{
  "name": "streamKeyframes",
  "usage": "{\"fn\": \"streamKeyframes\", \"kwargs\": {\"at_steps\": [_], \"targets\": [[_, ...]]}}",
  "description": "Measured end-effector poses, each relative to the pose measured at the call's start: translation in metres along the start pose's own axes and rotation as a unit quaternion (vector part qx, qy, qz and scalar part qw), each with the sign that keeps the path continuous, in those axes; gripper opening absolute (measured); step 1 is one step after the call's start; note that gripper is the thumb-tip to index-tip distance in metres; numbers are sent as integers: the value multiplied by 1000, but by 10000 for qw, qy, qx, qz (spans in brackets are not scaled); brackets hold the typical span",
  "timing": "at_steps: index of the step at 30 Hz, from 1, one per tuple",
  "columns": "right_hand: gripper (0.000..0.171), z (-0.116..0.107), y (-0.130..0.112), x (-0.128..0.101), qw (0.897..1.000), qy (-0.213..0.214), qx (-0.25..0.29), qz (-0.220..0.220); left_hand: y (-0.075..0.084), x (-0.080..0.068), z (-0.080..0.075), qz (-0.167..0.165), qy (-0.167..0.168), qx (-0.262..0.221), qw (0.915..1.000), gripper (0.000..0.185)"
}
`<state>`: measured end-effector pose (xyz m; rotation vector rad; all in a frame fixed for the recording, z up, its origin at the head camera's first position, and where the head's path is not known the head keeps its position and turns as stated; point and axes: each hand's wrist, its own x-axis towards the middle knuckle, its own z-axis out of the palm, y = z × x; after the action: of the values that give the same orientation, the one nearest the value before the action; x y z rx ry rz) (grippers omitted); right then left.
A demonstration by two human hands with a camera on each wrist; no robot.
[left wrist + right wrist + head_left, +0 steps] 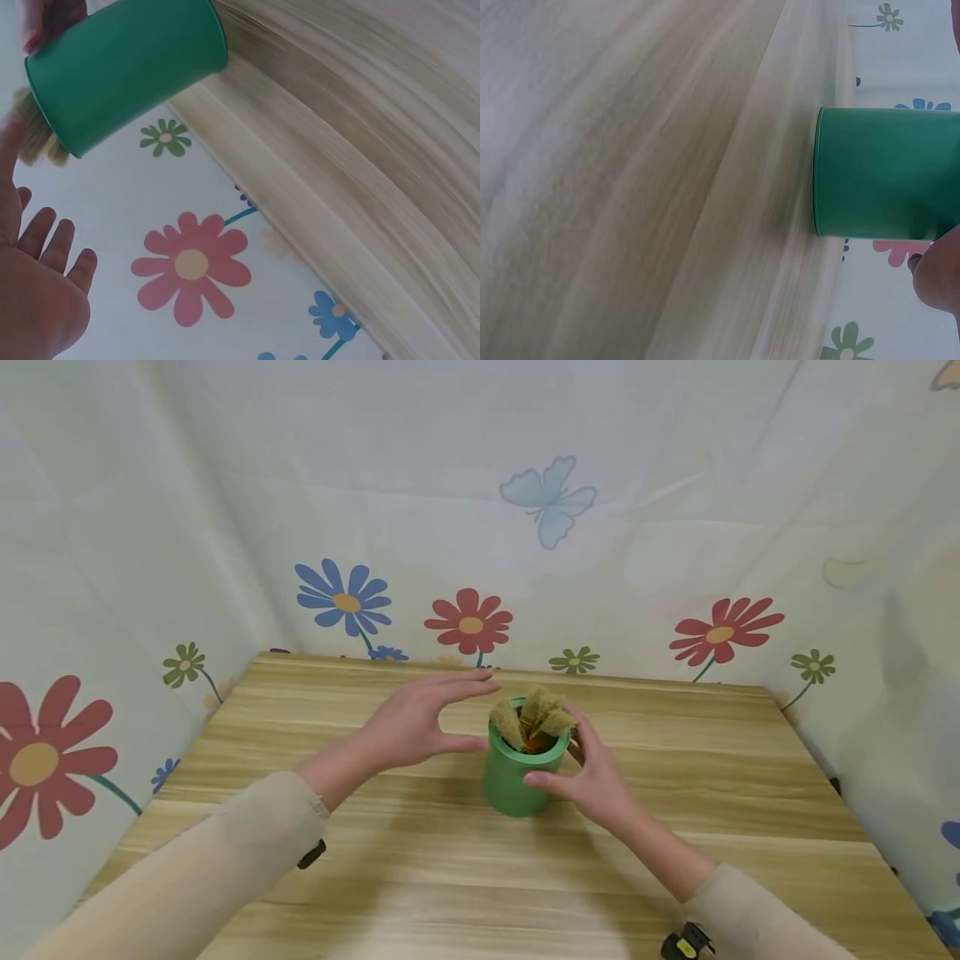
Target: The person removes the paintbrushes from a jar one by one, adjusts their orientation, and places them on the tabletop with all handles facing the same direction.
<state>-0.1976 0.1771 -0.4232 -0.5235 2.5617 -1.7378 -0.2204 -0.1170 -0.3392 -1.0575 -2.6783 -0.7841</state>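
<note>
Right now a green cup (517,774) is standing upright near the middle of a wooden table (420,877), its long axis vertical, with tan dried tufts (534,717) poking up out of its mouth. Both hands are flanking it. The right hand (592,772) is sitting just beside the cup's right side, thumb reaching across to the rim and fingers curving loosely behind; whether the thumb is actually touching the rim I cannot tell, and the hand is not clamping the cup. The left hand (412,718) is hovering a little apart on the cup's left, fingers straight and spread above, thumb pointing toward the wall of the cup, gripping nothing. So the right hand is lying nearer, and the cup is sitting between the two palms, slightly toward the right one.

Underneath, the tabletop is showing pale wood grain. Around it a white cloth backdrop (525,510) printed with flowers and a butterfly is enclosing three sides. Beige sleeves (225,852) are covering both forearms.
</note>
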Motion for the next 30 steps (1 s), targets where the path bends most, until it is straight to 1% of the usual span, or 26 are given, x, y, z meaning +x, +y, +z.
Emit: {"fn": "streamKeyframes", "kwargs": {"at_steps": [5,11,18,26,30], "targets": [[110,4,0,1,9998,114,126,-82,5,7,6,196,148,35,9997,75],[108,5,1,1,9994,113,300,-117,9,12,12,385,277,22,9989,63],[108,7,0,1,9993,103,356,15,14,14,15,417,426,-109,9982,46],[107,6,-2,1,9993,133,340,2,18,16,19,351,732,-305,9962,29],[107,6,-2,0,9993,156,332,-7,20,17,23,349,818,-393,9953,22]]}}
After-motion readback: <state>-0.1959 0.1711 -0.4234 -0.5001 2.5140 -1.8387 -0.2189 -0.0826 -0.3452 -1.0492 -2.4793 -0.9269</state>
